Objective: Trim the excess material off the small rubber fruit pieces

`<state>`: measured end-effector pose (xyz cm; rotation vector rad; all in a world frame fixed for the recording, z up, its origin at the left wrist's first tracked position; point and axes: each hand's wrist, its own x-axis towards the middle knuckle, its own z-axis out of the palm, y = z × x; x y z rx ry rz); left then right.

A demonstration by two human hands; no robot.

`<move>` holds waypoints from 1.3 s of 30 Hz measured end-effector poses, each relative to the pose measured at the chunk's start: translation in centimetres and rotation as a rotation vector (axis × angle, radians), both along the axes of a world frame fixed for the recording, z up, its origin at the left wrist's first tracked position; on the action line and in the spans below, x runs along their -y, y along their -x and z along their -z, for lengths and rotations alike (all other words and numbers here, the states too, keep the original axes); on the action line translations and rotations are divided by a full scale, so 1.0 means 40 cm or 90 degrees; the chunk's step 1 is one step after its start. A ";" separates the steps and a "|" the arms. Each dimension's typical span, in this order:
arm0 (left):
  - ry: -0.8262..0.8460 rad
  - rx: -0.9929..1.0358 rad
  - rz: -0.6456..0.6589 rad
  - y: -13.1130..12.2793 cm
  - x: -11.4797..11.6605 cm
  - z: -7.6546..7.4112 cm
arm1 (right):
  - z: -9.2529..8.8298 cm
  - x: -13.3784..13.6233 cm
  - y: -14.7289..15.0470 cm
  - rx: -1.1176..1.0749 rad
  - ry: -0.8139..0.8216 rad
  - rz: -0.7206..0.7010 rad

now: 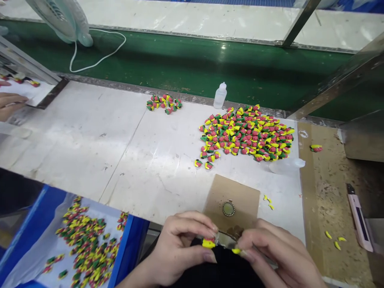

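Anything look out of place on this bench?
One strawberry-shaped piece lies alone on the brown mat, apart from the main pile on the white bench. Small yellow scraps are also scattered on the mat, near a pink utility knife, and look like loose offcuts.

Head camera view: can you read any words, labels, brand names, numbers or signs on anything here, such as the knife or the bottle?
No text can be read anywhere in this view.
The pink utility knife shows no legible marking.
The plastic dropper bottle shows no label.
The round pendant is too small to tell.
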<state>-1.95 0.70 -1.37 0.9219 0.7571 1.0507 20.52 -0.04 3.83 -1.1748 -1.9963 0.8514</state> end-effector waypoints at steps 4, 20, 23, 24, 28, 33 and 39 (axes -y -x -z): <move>0.101 0.116 0.038 -0.021 0.020 -0.012 | 0.012 0.016 0.016 -0.048 0.035 0.030; -0.080 -0.135 -0.056 -0.046 0.020 -0.015 | 0.027 0.037 0.006 0.039 0.046 -0.007; -0.136 -0.183 -0.064 -0.046 0.016 -0.022 | 0.029 0.037 0.006 0.047 0.028 -0.006; -0.145 -0.190 -0.066 -0.045 0.015 -0.024 | 0.029 0.036 0.006 0.044 0.028 -0.003; -0.142 -0.188 -0.061 -0.044 0.010 -0.031 | 0.031 0.035 0.005 0.035 0.042 -0.001; -0.138 -0.189 -0.049 -0.045 0.009 -0.035 | 0.030 0.037 0.005 0.062 0.015 -0.007; -0.120 -0.195 -0.044 -0.048 0.007 -0.041 | 0.033 0.036 0.001 0.077 -0.003 0.002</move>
